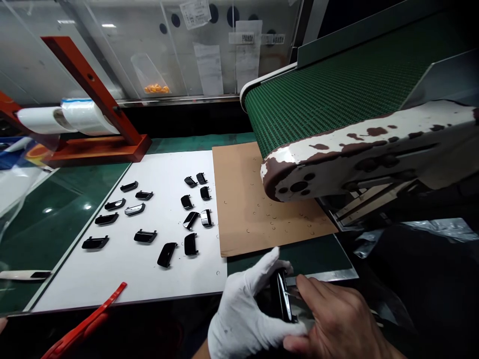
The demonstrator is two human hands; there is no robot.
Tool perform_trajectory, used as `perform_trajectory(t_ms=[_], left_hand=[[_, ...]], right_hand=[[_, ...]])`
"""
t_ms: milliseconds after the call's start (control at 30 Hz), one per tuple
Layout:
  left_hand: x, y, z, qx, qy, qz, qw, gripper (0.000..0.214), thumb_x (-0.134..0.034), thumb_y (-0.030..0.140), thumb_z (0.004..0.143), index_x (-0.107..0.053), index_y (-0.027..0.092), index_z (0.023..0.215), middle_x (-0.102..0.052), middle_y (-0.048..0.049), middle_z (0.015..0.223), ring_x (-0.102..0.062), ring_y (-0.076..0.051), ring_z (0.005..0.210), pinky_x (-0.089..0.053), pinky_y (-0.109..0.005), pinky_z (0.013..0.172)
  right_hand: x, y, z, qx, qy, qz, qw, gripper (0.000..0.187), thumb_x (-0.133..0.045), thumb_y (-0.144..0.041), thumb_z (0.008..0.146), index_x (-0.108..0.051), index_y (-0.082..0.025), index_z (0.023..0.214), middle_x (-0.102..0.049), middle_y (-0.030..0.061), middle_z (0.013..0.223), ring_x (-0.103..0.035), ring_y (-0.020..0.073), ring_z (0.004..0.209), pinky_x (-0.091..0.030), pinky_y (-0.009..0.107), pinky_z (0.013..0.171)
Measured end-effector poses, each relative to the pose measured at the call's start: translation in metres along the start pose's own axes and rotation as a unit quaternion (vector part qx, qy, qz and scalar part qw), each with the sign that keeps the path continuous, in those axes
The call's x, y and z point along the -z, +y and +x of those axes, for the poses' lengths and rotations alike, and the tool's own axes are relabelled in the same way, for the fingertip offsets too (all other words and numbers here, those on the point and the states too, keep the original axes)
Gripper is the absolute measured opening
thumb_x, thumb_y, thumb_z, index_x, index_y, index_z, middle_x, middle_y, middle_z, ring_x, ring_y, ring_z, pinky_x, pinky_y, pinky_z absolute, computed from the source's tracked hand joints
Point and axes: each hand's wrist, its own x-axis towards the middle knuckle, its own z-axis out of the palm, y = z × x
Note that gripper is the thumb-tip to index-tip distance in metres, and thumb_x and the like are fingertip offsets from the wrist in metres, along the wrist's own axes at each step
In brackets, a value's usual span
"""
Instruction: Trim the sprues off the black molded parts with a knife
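My left hand (pixel 245 309), in a white glove, is wrapped round a glossy black plastic part (pixel 281 295) held upright at the bottom centre. My bare right hand (pixel 337 319) presses against the same part from the right, fingers curled on it. Both hands hover over the table's front edge, below a brown cardboard sheet (pixel 258 214). Several similar black parts (pixel 145 236) lie spread on a white board (pixel 112 269) to the left.
A green conveyor belt (pixel 337 89) with a chipped white frame (pixel 374 149) overhangs the right side. An orange stand (pixel 101 144) holding film rolls (pixel 71 117) sits at back left. A red tool (pixel 86 324) lies at the front left. Clear panels with paper notes stand behind.
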Motion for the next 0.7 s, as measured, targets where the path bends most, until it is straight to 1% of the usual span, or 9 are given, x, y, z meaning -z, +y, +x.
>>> perform_trajectory(t_ms=[133,267,433,500,567,633,700], left_hand=[[0.000,-0.001,0.001,0.006,0.001,0.004,1.000,0.089,-0.093,0.019,0.051,-0.058,0.028,0.132,-0.071,-0.0036,0.113,-0.068,-0.025,0.103,-0.055,-0.030,0.092],[0.001,-0.006,0.003,0.031,0.000,0.005,0.999,0.088,-0.093,0.022,0.052,-0.058,0.026,0.132,-0.071,-0.0054,0.113,-0.067,-0.027,0.104,-0.054,-0.033,0.094],[-0.001,-0.010,0.003,0.067,0.021,-0.025,0.997,0.094,-0.092,0.013,0.048,-0.057,0.027,0.134,-0.070,-0.0036,0.115,-0.065,-0.026,0.110,-0.051,-0.031,0.099],[-0.003,-0.010,0.003,0.070,0.026,-0.027,0.997,0.097,-0.092,0.013,0.046,-0.055,0.026,0.135,-0.070,-0.0036,0.114,-0.065,-0.027,0.109,-0.052,-0.031,0.096],[-0.004,-0.011,0.004,0.065,0.029,-0.029,0.997,0.101,-0.093,0.017,0.045,-0.053,0.026,0.137,-0.070,-0.0038,0.113,-0.065,-0.027,0.108,-0.054,-0.030,0.093],[-0.004,-0.014,0.004,0.047,0.026,-0.038,0.998,0.103,-0.095,0.024,0.045,-0.051,0.027,0.138,-0.069,-0.0040,0.113,-0.064,-0.027,0.108,-0.055,-0.030,0.090],[-0.002,-0.017,0.004,0.023,0.022,-0.047,0.998,0.103,-0.096,0.032,0.046,-0.051,0.028,0.139,-0.069,-0.0044,0.114,-0.064,-0.027,0.109,-0.054,-0.029,0.090]], right_hand=[[-0.002,0.000,-0.004,-0.002,0.001,0.007,1.000,0.080,-0.012,-0.067,0.094,-0.061,-0.015,0.059,-0.056,0.0027,0.045,-0.057,0.0140,0.038,-0.037,0.028,0.041],[-0.005,0.002,-0.008,-0.005,-0.003,0.014,1.000,0.078,-0.014,-0.068,0.094,-0.061,-0.015,0.061,-0.055,0.0007,0.045,-0.056,0.0137,0.038,-0.036,0.028,0.042],[-0.005,0.002,-0.010,-0.007,-0.030,0.053,0.998,0.069,-0.022,-0.063,0.096,-0.057,-0.017,0.059,-0.053,-0.0007,0.044,-0.054,0.0123,0.036,-0.034,0.028,0.040],[-0.008,0.000,-0.013,-0.040,-0.029,0.092,0.995,0.066,-0.024,-0.067,0.094,-0.057,-0.017,0.065,-0.056,-0.0002,0.047,-0.056,0.0129,0.039,-0.036,0.026,0.041],[-0.014,-0.005,-0.021,-0.095,-0.031,0.155,0.983,0.063,-0.026,-0.072,0.090,-0.055,-0.019,0.072,-0.055,-0.0012,0.050,-0.056,0.0128,0.041,-0.037,0.025,0.041],[-0.022,-0.011,-0.033,-0.164,-0.042,0.236,0.957,0.061,-0.026,-0.077,0.086,-0.049,-0.023,0.074,-0.049,-0.0053,0.049,-0.049,0.0114,0.038,-0.034,0.023,0.038],[-0.030,-0.018,-0.046,-0.232,-0.032,0.301,0.924,0.061,-0.025,-0.081,0.082,-0.048,-0.025,0.082,-0.040,-0.0094,0.047,-0.042,0.0109,0.035,-0.030,0.023,0.035]])
